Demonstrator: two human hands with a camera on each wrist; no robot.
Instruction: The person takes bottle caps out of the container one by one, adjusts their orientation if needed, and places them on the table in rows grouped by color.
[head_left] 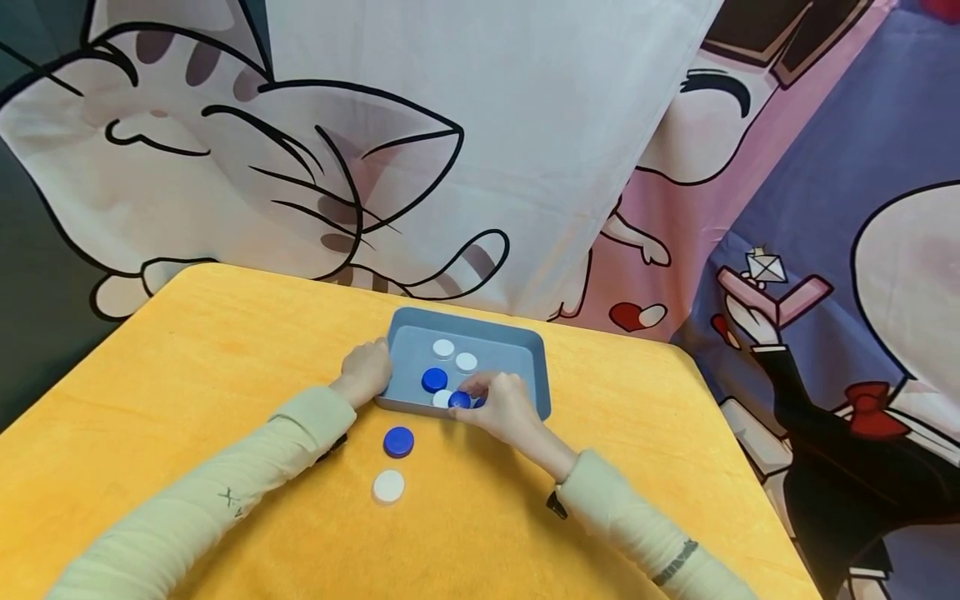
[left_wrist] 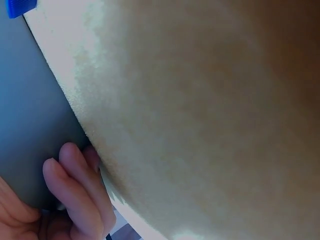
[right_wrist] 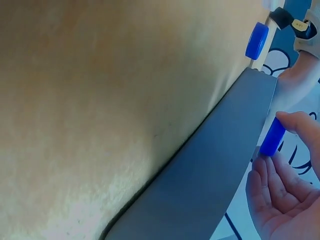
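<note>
Blue disc (head_left: 460, 401) pinched between thumb and fingertips of the right hand (head_left: 510, 408), right over the near side of the grey tray (head_left: 517, 354)! Left hand (head_left: 366, 372) grips the tray's left wall, fingers curled. Inside, 3 white discs (head_left: 466, 362); out front on the yellow table (head_left: 285, 350), 1 loose blue disc (head_left: 398, 442) and 1 loose white disc (head_left: 388, 487).

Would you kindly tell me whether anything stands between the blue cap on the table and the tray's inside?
Only the near wall of the tray visibly stands between the blue cap and that space.
</note>
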